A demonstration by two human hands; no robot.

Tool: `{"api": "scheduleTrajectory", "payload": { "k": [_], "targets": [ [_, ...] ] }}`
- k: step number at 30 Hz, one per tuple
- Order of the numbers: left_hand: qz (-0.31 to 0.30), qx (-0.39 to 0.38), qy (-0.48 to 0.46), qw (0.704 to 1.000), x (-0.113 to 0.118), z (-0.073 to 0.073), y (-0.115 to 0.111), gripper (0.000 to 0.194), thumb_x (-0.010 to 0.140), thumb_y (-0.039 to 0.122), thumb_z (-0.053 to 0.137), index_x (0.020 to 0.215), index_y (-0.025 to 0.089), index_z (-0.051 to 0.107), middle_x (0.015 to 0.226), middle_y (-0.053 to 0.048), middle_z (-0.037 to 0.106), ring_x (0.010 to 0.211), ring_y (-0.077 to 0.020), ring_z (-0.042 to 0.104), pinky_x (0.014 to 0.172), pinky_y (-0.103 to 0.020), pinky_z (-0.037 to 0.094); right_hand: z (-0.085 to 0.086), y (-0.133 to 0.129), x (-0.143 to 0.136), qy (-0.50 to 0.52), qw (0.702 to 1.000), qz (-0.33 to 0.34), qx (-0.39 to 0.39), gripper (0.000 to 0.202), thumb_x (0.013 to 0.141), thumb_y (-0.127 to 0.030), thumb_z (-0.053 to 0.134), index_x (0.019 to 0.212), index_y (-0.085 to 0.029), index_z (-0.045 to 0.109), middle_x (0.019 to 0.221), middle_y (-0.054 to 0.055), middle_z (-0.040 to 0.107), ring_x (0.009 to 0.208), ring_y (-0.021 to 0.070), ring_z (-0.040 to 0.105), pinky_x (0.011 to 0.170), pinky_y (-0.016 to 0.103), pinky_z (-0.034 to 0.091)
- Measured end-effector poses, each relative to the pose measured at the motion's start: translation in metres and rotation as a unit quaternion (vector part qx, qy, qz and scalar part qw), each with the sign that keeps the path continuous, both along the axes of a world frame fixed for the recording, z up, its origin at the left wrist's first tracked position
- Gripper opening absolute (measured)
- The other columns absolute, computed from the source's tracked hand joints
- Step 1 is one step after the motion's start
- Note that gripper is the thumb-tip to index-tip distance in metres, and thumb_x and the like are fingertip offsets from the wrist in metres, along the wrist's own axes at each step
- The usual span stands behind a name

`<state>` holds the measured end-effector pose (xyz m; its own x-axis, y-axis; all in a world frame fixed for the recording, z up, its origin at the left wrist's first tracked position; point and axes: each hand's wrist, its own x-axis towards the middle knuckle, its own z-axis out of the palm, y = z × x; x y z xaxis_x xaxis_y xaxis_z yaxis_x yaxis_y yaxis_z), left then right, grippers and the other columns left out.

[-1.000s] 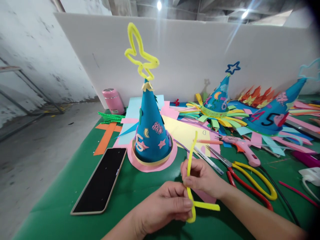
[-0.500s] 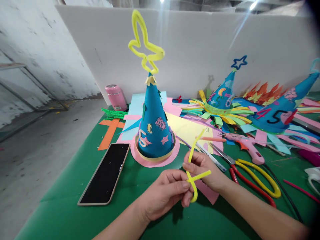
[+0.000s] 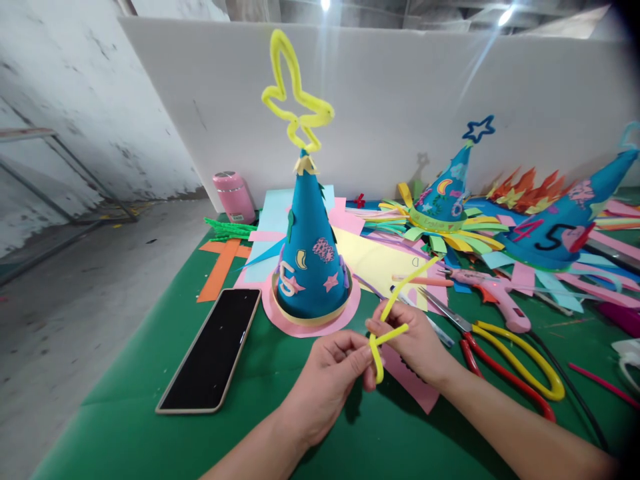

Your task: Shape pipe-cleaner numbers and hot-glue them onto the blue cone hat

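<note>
A bent yellow pipe cleaner [image 3: 393, 335] is pinched between both hands above the green table. My left hand [image 3: 336, 372] is closed on its crossed, looped part. My right hand [image 3: 407, 333] grips it a little higher, and one long end sticks out up and to the right. Just beyond the hands stands a blue paper cone hat [image 3: 313, 243] with a pink brim, decorated with stars, a moon and a 5. A yellow pipe-cleaner shape [image 3: 303, 110] rises from its tip.
Left of the hat lies a phone [image 3: 213, 350]. Scissors [image 3: 500, 357] and a pink glue gun [image 3: 495, 293] lie at the right. Further back are two more cone hats [image 3: 445, 187], paper strips, green pipe cleaners [image 3: 227, 229] and a pink bottle [image 3: 235, 198].
The right hand has tilted the pipe cleaner's long end over to the right. The loop has shifted slightly left and up, with both hands still gripping.
</note>
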<state>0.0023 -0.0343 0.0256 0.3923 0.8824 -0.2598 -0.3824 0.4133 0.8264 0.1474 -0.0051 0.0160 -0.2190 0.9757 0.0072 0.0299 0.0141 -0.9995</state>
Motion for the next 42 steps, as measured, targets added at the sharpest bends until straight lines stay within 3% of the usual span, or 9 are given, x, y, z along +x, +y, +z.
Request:
{"api": "scheduleTrajectory", "payload": {
  "k": [7, 12, 16, 20, 24, 29, 31, 38, 42],
  "targets": [
    [0.120, 0.023, 0.049, 0.991, -0.001, 0.000, 0.005, 0.013, 0.068, 0.022, 0.064, 0.063, 0.012, 0.056, 0.048, 0.003, 0.054, 0.046, -0.0053, 0.045, 0.050, -0.017, 0.035, -0.004, 0.000, 0.001, -0.006, 0.998, 0.016, 0.052, 0.019, 0.075, -0.034, 0.059, 0.069, -0.017, 0.057, 0.066, 0.000, 0.054, 0.062, 0.0123, 0.050, 0.059, 0.024, 0.042],
    [0.181, 0.059, 0.112, 0.975, 0.000, 0.000, 0.005, 0.012, 0.070, 0.022, 0.061, 0.078, 0.013, 0.059, 0.048, 0.003, 0.054, 0.047, -0.0078, 0.047, 0.049, -0.019, 0.036, -0.003, -0.002, 0.000, -0.047, 0.996, 0.020, 0.067, 0.019, 0.079, -0.033, 0.055, 0.072, -0.016, 0.058, 0.069, 0.000, 0.055, 0.065, 0.0126, 0.050, 0.061, 0.024, 0.041],
    [0.223, 0.122, 0.201, 0.946, 0.000, -0.003, 0.003, 0.011, 0.069, 0.020, 0.061, 0.077, 0.013, 0.064, 0.049, 0.003, 0.054, 0.047, -0.0092, 0.047, 0.048, -0.020, 0.037, -0.001, -0.005, -0.004, -0.051, 0.997, 0.044, 0.048, 0.020, 0.079, -0.034, 0.054, 0.071, -0.016, 0.055, 0.063, -0.002, 0.050, 0.057, 0.0101, 0.044, 0.052, 0.021, 0.037],
    [0.237, 0.163, 0.224, 0.931, 0.000, -0.007, 0.001, 0.009, 0.068, 0.021, 0.062, 0.074, 0.015, 0.066, 0.065, -0.002, 0.064, 0.059, -0.0137, 0.056, 0.056, -0.022, 0.043, -0.003, -0.010, -0.014, 0.021, 0.998, 0.050, 0.009, 0.019, 0.074, -0.034, 0.061, 0.076, -0.018, 0.052, 0.071, -0.001, 0.054, 0.065, 0.0109, 0.051, 0.058, 0.021, 0.042],
    [0.234, 0.139, 0.181, 0.945, 0.004, -0.005, 0.001, 0.009, 0.067, 0.020, 0.064, 0.074, 0.015, 0.064, 0.069, -0.003, 0.066, 0.062, -0.0154, 0.059, 0.059, -0.024, 0.047, -0.005, -0.011, -0.017, 0.033, 0.999, 0.044, -0.003, 0.018, 0.076, -0.035, 0.058, 0.081, -0.018, 0.055, 0.075, 0.001, 0.059, 0.069, 0.0128, 0.056, 0.063, 0.023, 0.046],
    [0.202, 0.106, 0.134, 0.964, 0.006, 0.003, 0.001, 0.006, 0.069, 0.018, 0.062, 0.073, 0.014, 0.059, 0.057, 0.000, 0.063, 0.053, -0.0120, 0.056, 0.056, -0.022, 0.044, 0.001, -0.008, -0.008, -0.139, 0.974, 0.030, 0.174, 0.016, 0.083, -0.027, 0.049, 0.075, -0.019, 0.060, 0.068, 0.001, 0.060, 0.065, 0.0125, 0.054, 0.063, 0.023, 0.042],
    [0.176, 0.100, 0.116, 0.973, 0.005, 0.002, 0.002, 0.006, 0.072, 0.019, 0.060, 0.073, 0.013, 0.058, 0.056, -0.001, 0.062, 0.054, -0.0121, 0.056, 0.058, -0.023, 0.044, 0.004, -0.007, -0.004, -0.174, 0.963, 0.028, 0.203, 0.019, 0.084, -0.026, 0.046, 0.072, -0.018, 0.059, 0.067, 0.001, 0.058, 0.064, 0.0126, 0.053, 0.061, 0.023, 0.040],
    [0.088, 0.033, 0.023, 0.995, -0.007, -0.002, 0.010, 0.010, 0.074, 0.024, 0.059, 0.075, 0.014, 0.058, 0.063, -0.002, 0.062, 0.053, -0.0096, 0.052, 0.055, -0.022, 0.041, 0.005, 0.001, 0.001, -0.087, 0.984, 0.079, 0.131, 0.022, 0.086, -0.031, 0.045, 0.076, -0.017, 0.058, 0.072, 0.001, 0.059, 0.065, 0.0125, 0.053, 0.060, 0.023, 0.040],
    [0.051, 0.005, -0.010, 0.999, -0.011, -0.001, 0.013, 0.011, 0.075, 0.024, 0.058, 0.074, 0.013, 0.058, 0.063, -0.003, 0.062, 0.054, -0.0098, 0.053, 0.055, -0.022, 0.040, 0.005, 0.003, 0.003, -0.093, 0.986, 0.081, 0.112, 0.022, 0.084, -0.034, 0.048, 0.074, -0.017, 0.057, 0.069, 0.001, 0.059, 0.064, 0.0123, 0.052, 0.058, 0.022, 0.040]
  ]
}}
